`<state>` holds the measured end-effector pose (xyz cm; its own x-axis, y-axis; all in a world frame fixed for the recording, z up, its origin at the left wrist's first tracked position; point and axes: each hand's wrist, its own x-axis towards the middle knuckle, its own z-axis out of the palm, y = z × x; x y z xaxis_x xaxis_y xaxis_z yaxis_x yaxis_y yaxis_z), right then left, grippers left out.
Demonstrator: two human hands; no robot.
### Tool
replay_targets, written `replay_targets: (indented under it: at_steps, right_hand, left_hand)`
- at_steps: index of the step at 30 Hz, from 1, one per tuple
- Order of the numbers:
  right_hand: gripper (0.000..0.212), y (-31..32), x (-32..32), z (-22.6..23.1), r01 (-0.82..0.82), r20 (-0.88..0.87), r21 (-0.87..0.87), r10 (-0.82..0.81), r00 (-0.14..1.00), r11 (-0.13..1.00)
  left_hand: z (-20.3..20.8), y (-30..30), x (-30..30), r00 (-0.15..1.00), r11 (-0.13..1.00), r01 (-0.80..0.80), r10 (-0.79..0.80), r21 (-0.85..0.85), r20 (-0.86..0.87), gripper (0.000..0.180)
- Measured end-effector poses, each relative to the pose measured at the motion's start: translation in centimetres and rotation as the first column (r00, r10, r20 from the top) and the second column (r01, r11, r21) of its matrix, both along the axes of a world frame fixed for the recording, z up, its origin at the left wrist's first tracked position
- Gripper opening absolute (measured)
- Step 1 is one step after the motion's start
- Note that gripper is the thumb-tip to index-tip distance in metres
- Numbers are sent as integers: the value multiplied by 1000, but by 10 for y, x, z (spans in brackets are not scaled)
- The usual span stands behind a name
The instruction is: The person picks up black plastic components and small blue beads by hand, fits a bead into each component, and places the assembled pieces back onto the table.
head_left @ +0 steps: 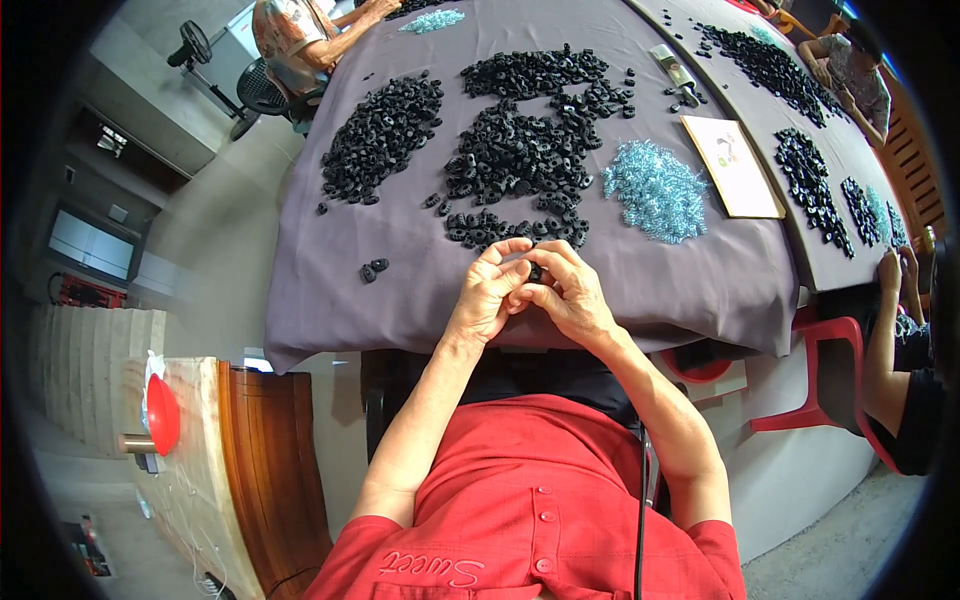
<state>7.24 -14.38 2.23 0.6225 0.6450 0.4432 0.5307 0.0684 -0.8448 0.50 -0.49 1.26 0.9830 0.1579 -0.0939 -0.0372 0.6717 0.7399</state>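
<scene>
My two hands meet at the near edge of the cloth-covered table, fingertips together. Between them is a small black plastic part, mostly covered by the fingers. My right hand pinches it between thumb and fingers. My left hand is closed against it from the other side; whether it also holds a smaller piece is hidden. Just beyond my fingers lies a big heap of similar black parts, with another heap to its left. A pile of small, pale blue, shiny coiled pieces, like springs, lies to the right.
A few loose black parts lie left of my hands. Right of the blue pile are a flat board and a tube. Other people sit at the far left and along the right side, near a red chair.
</scene>
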Motion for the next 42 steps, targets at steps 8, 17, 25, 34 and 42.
replay_targets:
  at_steps: [8,17,25,34,42]
  right_hand:
    - [31,1,-1,-4,18,28,18,-19,999,1000]
    - [32,1,-1,-4,33,-4,7,-33,999,999]
    - [38,0,0,-1,-48,-160,39,53,986,998]
    - [33,0,3,-5,-12,-82,56,17,996,998]
    - [32,3,-1,-5,29,-40,38,-27,999,999]
  left_hand:
    - [2,0,-1,1000,1000,13,-13,5,-17,30]
    - [5,-1,0,1000,1000,14,-14,-1,-27,29]
    - [-5,0,3,999,999,-39,39,-16,-20,29]
    - [0,1,2,999,1000,1,-2,-28,-44,29]
    - [-2,1,1,1000,999,15,-15,-41,0,31]
